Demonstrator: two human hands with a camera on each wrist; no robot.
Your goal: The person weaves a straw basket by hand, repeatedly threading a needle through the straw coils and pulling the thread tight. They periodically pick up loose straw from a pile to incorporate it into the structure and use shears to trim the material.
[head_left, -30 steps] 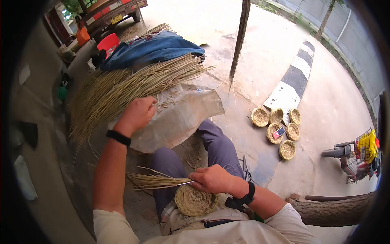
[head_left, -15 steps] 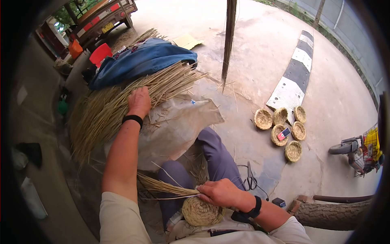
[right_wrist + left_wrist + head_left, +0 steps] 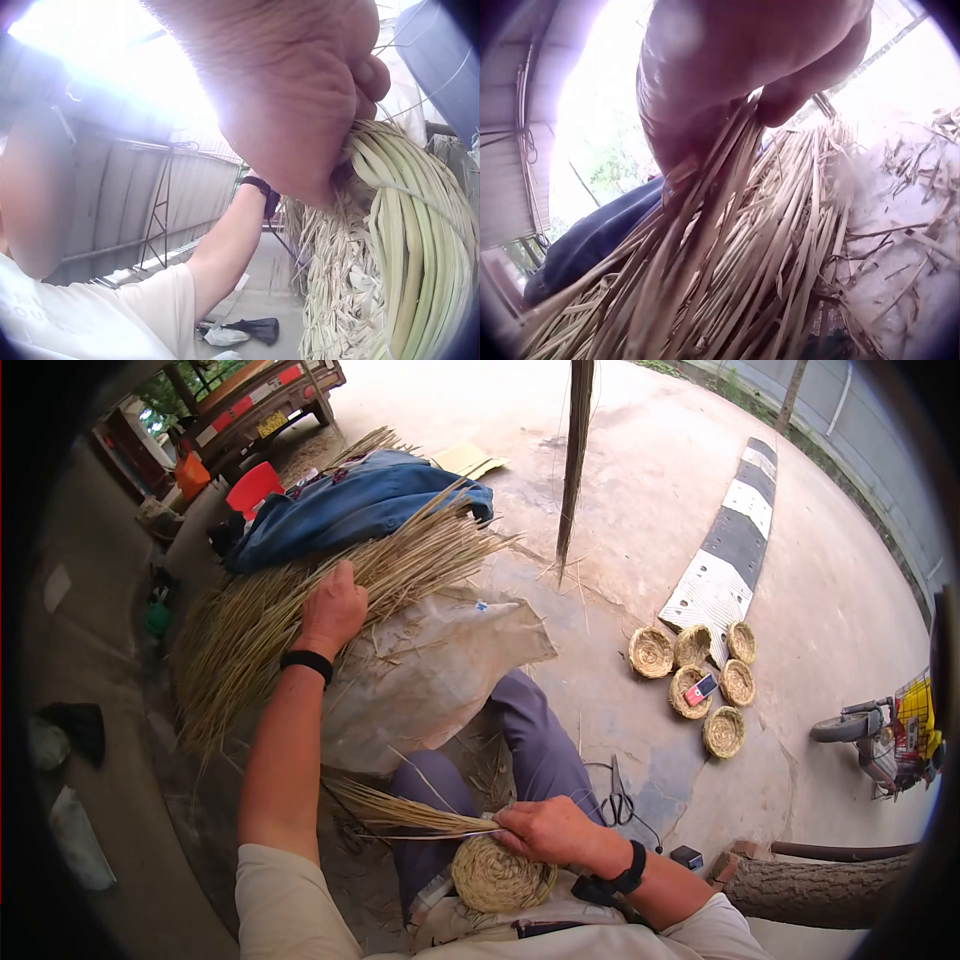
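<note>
My left hand is over the big pile of dry straw. In the left wrist view its thumb and fingers pinch several straw stalks, which slant up out of the pile. Down at the lap, my right hand grips a loose bundle of straw at the edge of a round, coiled straw basket. The bundle's free ends fan out to the left. Seen from the right wrist, the fingers press at the basket's rim, where greenish straw is bound by a thin cord.
A blue cloth covers the back of the pile, and a pale sheet lies in front. Scissors are on the ground to the right. Several finished straw baskets stand near a striped speed bump; one holds a small red device.
My left hand has moved from over the pale sheet's edge onto the straw pile, and stalks now rise in its pinch. The right hand keeps its grip on the bundle and basket.
</note>
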